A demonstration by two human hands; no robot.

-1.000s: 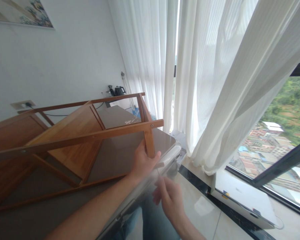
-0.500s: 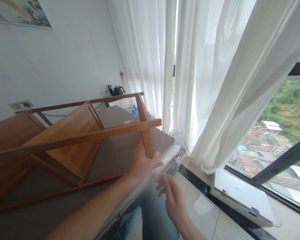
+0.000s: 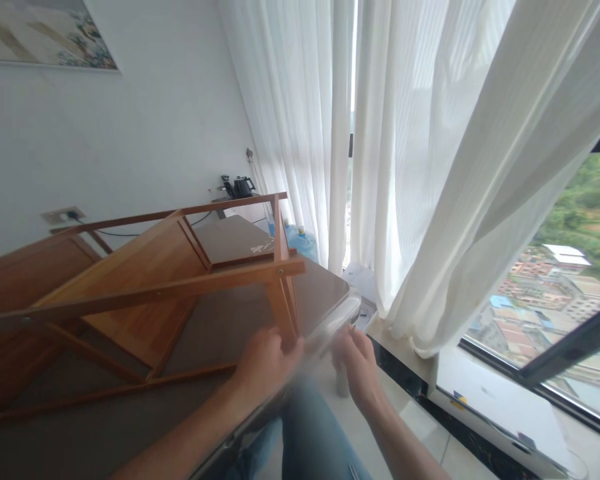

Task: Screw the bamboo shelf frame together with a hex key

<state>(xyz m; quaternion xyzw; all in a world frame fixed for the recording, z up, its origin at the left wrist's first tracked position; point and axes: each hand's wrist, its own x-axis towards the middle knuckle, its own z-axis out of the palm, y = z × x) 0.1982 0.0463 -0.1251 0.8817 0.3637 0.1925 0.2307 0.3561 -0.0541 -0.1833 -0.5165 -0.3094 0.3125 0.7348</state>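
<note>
Head view, tilted, one person's 2 hands in shot, no one else's. L hand [image 3: 267, 363] is low centre, arm coming in from bottom left, fingers wrapped round the lower end of 1 wooden leg [image 3: 283, 310], so it's grasping. That leg belongs to 1 wooden folding frame [image 3: 140, 283], lying tilted on the desk [image 3: 230, 327], w/ 2 flat board panels & several thin rails showing. The frame runs off the left edge of the shot.

R hand [image 3: 357, 363] is just right of the L, fingers half curled, at the edge of 1 see-through plastic sheet [image 3: 325, 337] btwn the 2 hands. Blurred, so can't tell if it's gripping the sheet or only touching it. The sheet also blurs the view of the desk's near edge. Jeans [image 3: 315, 433] show below the hands, w/ tile floor [image 3: 420, 433] to the right.

Further back: 1 black kettle [image 3: 243, 187] at the far wall, 1 wall socket [image 3: 63, 215] w/ a cable plugged in, 1 framed picture [image 3: 40, 33] top left. White sheer curtains [image 3: 410, 167] hang at the window [image 3: 570, 267], town & green hillside outside. 1 white box [image 3: 500, 413] sits on the sill, bottom right.
</note>
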